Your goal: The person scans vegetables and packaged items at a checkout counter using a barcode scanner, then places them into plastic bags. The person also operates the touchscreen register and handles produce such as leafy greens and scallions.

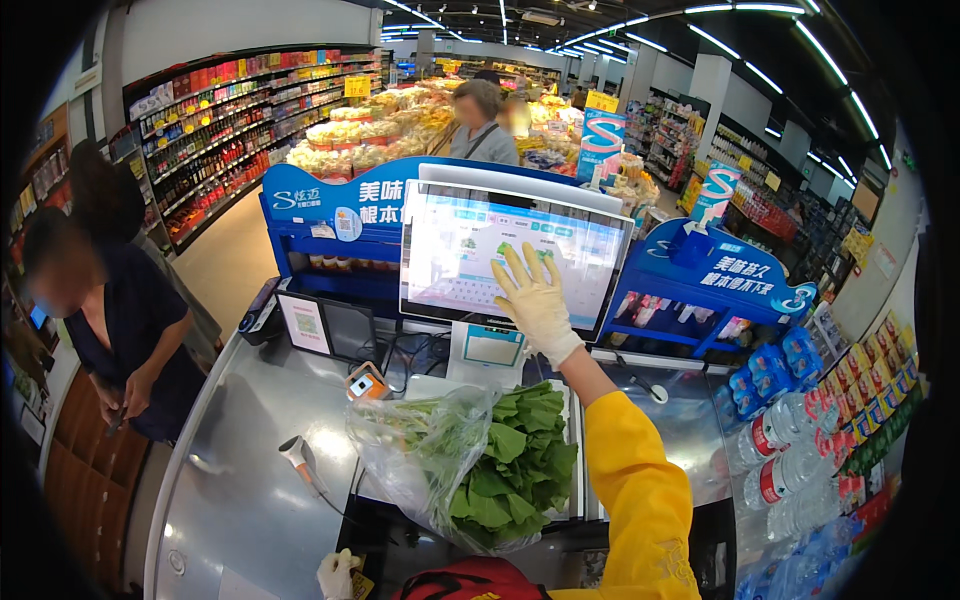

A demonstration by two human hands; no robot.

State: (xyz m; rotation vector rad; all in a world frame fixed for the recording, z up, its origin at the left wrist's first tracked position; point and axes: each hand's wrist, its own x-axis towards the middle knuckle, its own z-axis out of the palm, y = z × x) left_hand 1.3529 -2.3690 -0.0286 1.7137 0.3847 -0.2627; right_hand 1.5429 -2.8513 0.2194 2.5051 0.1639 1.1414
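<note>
My right hand (534, 304), in a pale glove with fingers spread, is at the touchscreen monitor (442, 262); whether it touches the glass I cannot tell. My left hand (337, 576), also gloved, is at the bottom edge beside a small yellow card (361, 586); its fingers look curled, but whether they grip the card is unclear. Leafy green vegetables (514, 465) lie on the counter scale below the monitor, their stems inside a clear plastic bag (420, 457). A handheld barcode scanner (304, 463) rests to the left of the bag, its cable running right.
A steel checkout counter (240, 465) curves along the left, with a person standing beyond it. A payment device (367, 382) and a framed code sign (304, 322) are near the monitor. Bottled water (780, 427) is stacked at right. Another person stands behind the blue display racks (322, 195).
</note>
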